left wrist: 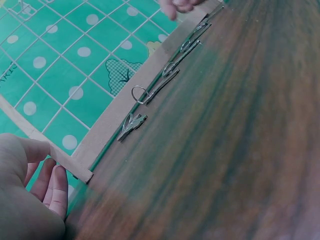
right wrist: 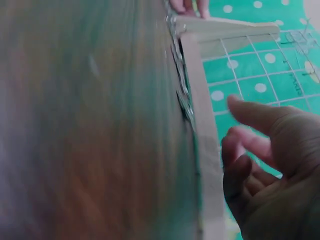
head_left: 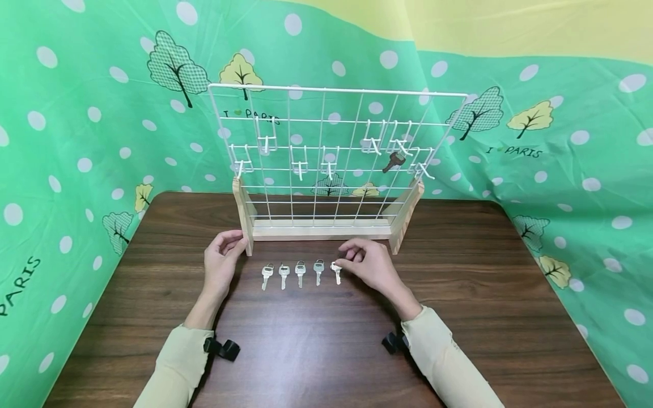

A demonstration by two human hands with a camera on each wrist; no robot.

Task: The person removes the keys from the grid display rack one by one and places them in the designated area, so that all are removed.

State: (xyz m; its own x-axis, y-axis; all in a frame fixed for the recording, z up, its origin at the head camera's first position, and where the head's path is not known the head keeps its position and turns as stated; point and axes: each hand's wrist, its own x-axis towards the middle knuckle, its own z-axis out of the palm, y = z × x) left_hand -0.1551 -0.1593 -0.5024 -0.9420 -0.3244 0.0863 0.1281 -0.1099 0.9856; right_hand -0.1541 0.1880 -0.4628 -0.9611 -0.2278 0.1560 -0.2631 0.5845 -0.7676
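Observation:
Several silver keys with small rings lie in a row on the table, among them the leftmost key [head_left: 267, 276] and the rightmost key [head_left: 338, 273]. In the head view my right hand [head_left: 371, 265] hovers at the row's right end, its thumb tip overlapping the rightmost key's head. The right wrist view shows that hand [right wrist: 272, 160] with thumb and fingers apart, nothing between them. My left hand [head_left: 221, 260] pinches the left wooden leg [left wrist: 65, 159] of a white wire grid rack [head_left: 326, 89]. A dark key [head_left: 394, 162] hangs from a hook on the grid's right.
Several white wire hooks, including a left upper hook [head_left: 266, 139] and a middle lower hook [head_left: 329, 165], project from the grid. A wooden crossbar [head_left: 321, 233] joins its feet. Green printed cloth [head_left: 76, 113] surrounds the brown table [head_left: 306, 351].

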